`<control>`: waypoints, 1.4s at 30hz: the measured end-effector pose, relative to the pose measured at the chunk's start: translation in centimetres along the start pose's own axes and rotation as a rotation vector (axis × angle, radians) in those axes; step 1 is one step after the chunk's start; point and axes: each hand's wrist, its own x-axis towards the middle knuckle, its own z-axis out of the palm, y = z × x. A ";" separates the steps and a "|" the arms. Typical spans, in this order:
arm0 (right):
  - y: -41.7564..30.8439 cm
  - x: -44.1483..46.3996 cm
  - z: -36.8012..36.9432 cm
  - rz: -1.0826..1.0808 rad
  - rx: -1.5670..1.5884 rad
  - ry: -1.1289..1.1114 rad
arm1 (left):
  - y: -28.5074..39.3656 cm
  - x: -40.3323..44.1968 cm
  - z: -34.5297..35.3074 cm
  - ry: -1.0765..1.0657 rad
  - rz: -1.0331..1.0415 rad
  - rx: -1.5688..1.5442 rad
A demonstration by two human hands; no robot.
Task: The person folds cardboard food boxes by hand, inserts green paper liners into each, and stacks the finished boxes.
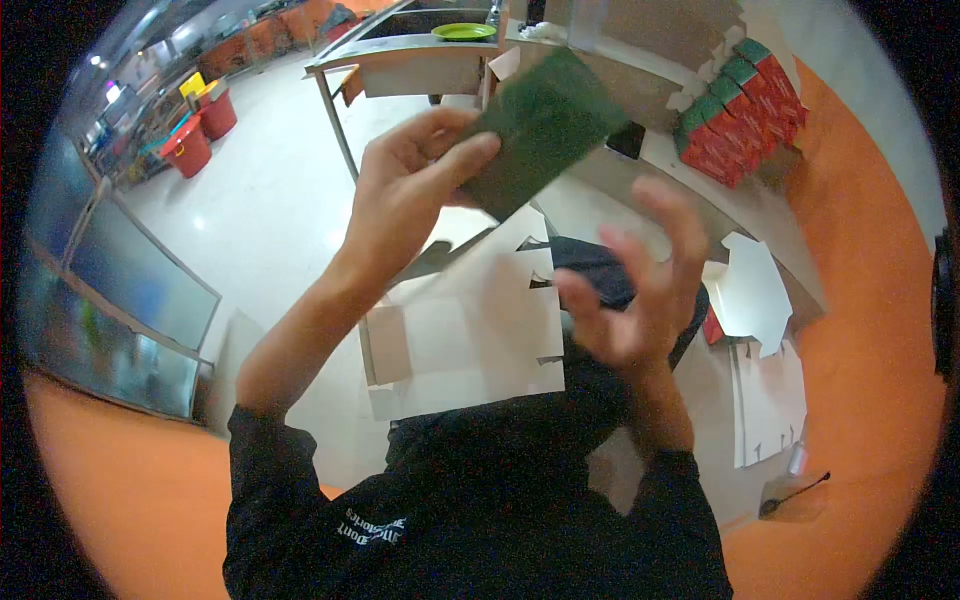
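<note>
My left hand (425, 165) pinches a dark green, flat rectangular piece (548, 130) by its near-left edge, thumb on top. Blur hides whether it is a card, a sheet or a thin box. My right hand (640, 285) is raised to the right of it, fingers spread and smeared a little by motion, touching nothing. Below both hands, a white unfolded cardboard box blank (470, 330) with slotted tabs lies across my lap.
Red-and-green folded boxes (740, 115) stand in rows on a ledge at upper right, near a dark phone-like object (626, 141). An opened white carton (752, 290) and stacked white blanks (770, 400) lie at right. A green plate (463, 32) sits on the far counter.
</note>
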 end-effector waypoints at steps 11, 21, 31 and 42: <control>-1.0 -1.0 2.1 -0.002 -0.035 -0.078 | -1.3 -1.0 3.1 0.048 -0.107 -0.463; 1.5 -0.2 1.0 0.097 0.041 -0.154 | -1.6 -1.9 1.6 -0.080 -0.016 -0.184; 0.2 -0.6 -0.9 0.046 0.013 -0.303 | -1.4 -2.0 2.2 -0.048 -0.062 -0.401; 2.6 -2.0 0.2 0.429 0.202 -0.060 | -1.9 -4.1 3.5 -0.263 -0.018 -0.096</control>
